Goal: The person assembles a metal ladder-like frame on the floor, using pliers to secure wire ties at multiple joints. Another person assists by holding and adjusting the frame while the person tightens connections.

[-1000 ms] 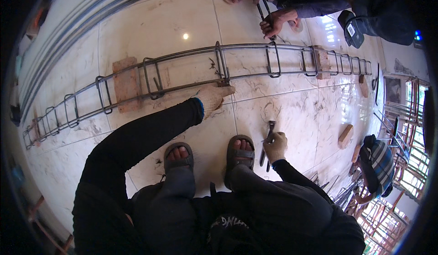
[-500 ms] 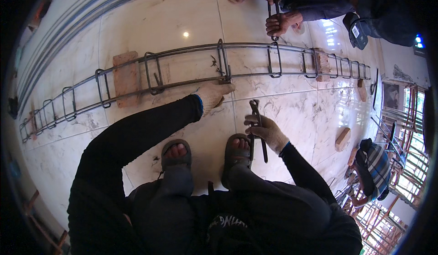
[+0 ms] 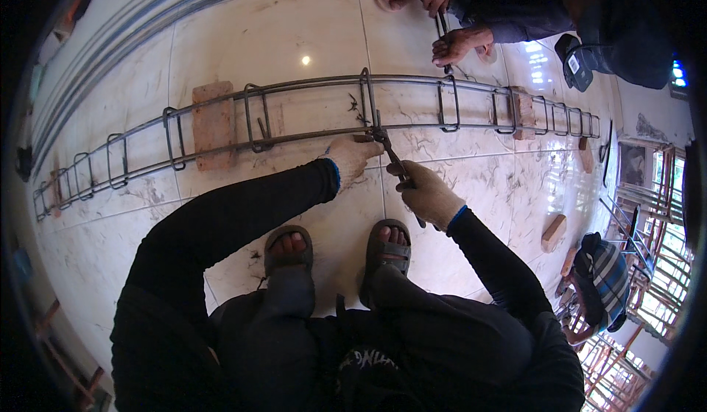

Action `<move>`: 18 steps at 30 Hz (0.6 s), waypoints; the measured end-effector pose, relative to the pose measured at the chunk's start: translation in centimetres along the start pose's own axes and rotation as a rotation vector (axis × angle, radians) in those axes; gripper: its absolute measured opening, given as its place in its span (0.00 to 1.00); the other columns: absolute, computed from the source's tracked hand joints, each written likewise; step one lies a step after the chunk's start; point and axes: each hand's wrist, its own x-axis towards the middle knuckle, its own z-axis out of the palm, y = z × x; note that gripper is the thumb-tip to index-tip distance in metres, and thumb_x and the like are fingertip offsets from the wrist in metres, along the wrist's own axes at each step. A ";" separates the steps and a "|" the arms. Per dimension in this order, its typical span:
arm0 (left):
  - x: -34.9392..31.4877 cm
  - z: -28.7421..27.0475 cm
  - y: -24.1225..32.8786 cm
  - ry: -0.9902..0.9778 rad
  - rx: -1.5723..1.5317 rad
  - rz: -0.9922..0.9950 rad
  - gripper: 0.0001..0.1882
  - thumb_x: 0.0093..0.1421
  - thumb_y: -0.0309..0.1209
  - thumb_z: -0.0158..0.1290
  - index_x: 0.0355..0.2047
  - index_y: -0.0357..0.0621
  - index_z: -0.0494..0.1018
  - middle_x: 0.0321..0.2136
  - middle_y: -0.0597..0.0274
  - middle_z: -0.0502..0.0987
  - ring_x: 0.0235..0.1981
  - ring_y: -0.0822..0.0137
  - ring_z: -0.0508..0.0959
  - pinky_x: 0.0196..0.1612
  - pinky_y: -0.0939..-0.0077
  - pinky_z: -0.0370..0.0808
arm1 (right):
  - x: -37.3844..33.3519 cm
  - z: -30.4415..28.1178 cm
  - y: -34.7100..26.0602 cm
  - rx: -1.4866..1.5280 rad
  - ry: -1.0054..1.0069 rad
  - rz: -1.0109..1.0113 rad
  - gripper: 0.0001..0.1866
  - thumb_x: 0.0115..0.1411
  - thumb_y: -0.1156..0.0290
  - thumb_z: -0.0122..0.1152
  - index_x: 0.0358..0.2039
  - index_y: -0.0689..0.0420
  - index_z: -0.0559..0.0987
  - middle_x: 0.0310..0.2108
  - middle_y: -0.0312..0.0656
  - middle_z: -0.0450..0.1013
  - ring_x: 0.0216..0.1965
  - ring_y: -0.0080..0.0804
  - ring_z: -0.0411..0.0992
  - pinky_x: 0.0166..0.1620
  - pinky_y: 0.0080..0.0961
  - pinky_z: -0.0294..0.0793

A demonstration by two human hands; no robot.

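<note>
One gloved right hand [image 3: 429, 193] gripped dark pincers [image 3: 391, 152] at the steel cage [image 3: 314, 134], frame centre, seemingly positioning them on a joint, which called for steady squeezing, while the left hand [image 3: 352, 154], its hold unclear, was just beside.

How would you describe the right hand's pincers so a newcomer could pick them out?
Start with the long steel cage crossing the scene. At its near side, just right of the left hand, find dark pincers slanting back into the right hand. The dark tool beyond the cage is at another person's bare hand; a gloved hand grips these.
</note>
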 end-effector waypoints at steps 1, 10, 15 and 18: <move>0.0 -0.2 -0.1 -0.045 0.024 0.022 0.17 0.65 0.42 0.63 0.31 0.40 0.79 0.21 0.67 0.70 0.19 0.71 0.68 0.23 0.71 0.65 | -0.5 -0.2 -1.2 -0.043 -0.004 0.058 0.25 0.60 0.85 0.48 0.58 0.64 0.76 0.44 0.51 0.79 0.44 0.38 0.79 0.46 0.33 0.80; -0.3 -0.2 -0.8 0.077 -0.250 -0.067 0.16 0.72 0.42 0.53 0.48 0.43 0.77 0.36 0.65 0.78 0.29 0.74 0.73 0.32 0.77 0.74 | 2.1 3.6 2.7 -0.328 0.342 -0.118 0.15 0.76 0.60 0.49 0.42 0.61 0.72 0.33 0.50 0.78 0.30 0.49 0.79 0.37 0.47 0.78; 0.5 -4.1 -3.8 -0.047 -0.031 -0.186 0.17 0.74 0.42 0.50 0.54 0.45 0.74 0.41 0.66 0.79 0.36 0.72 0.77 0.39 0.75 0.77 | 1.0 2.4 0.1 0.779 -0.107 0.128 0.13 0.77 0.56 0.48 0.41 0.53 0.70 0.30 0.38 0.72 0.27 0.32 0.73 0.32 0.39 0.74; -0.8 -1.1 -3.2 -0.121 -0.024 -0.039 0.18 0.74 0.43 0.49 0.54 0.43 0.74 0.41 0.64 0.77 0.36 0.70 0.77 0.39 0.72 0.77 | 1.0 1.5 1.2 1.227 -0.348 0.134 0.13 0.79 0.54 0.45 0.40 0.48 0.68 0.32 0.33 0.69 0.28 0.24 0.68 0.34 0.28 0.71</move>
